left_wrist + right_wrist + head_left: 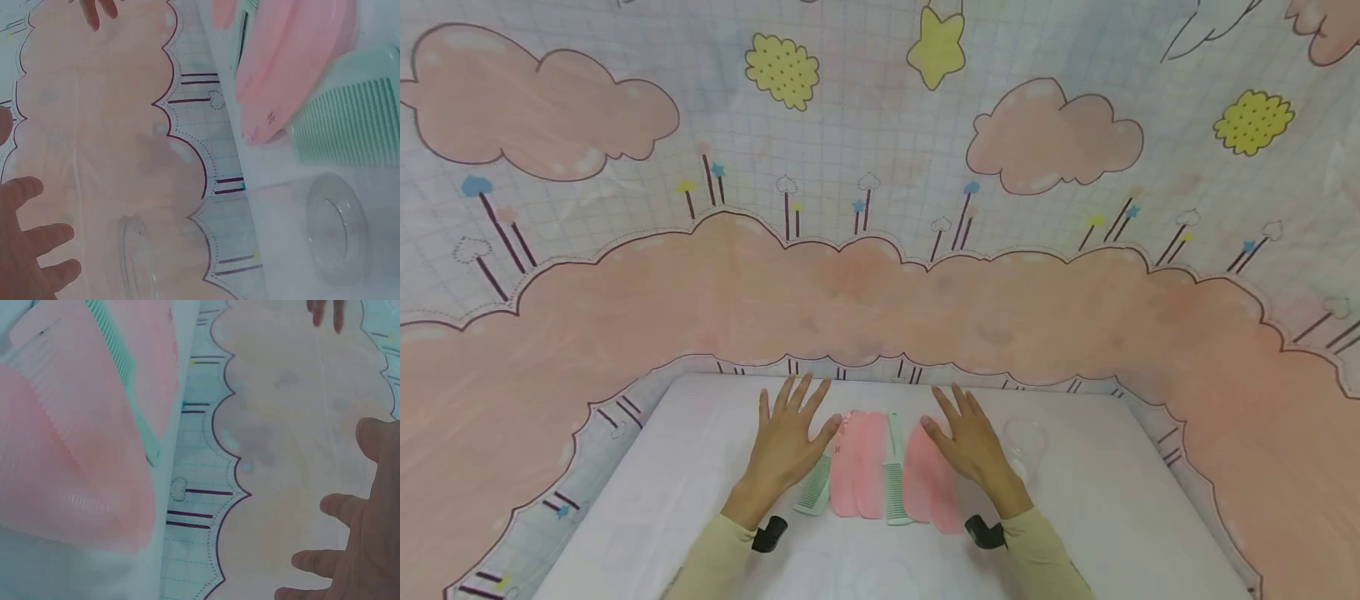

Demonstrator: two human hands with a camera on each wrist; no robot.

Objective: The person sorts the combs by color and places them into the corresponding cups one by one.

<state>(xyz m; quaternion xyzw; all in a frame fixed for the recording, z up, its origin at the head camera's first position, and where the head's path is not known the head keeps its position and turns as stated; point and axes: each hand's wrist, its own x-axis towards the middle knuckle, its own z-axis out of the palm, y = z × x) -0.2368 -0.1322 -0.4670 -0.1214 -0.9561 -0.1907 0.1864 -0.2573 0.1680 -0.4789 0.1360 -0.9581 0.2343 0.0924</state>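
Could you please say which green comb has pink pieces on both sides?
The middle comb, with pink pieces to its left and right. The other comb, at the row's left end, partly hidden by the left hand, has pink only to its right.

Two mint-green combs (895, 493) lie on the one white counter (662, 500), one left, one near the middle. I make out four flat pink pieces (871, 467): two between the combs, two to the right. One clear round container (1026, 437) is at the right; the left wrist view shows one clear cylinder (337, 228) left of the combs, seemingly a second. One left hand (784, 446), one right hand (973, 446), two black wrist devices (770, 534). The backdrop (880, 125) has one yellow star (937, 48) and two dotted yellow clouds (782, 72).
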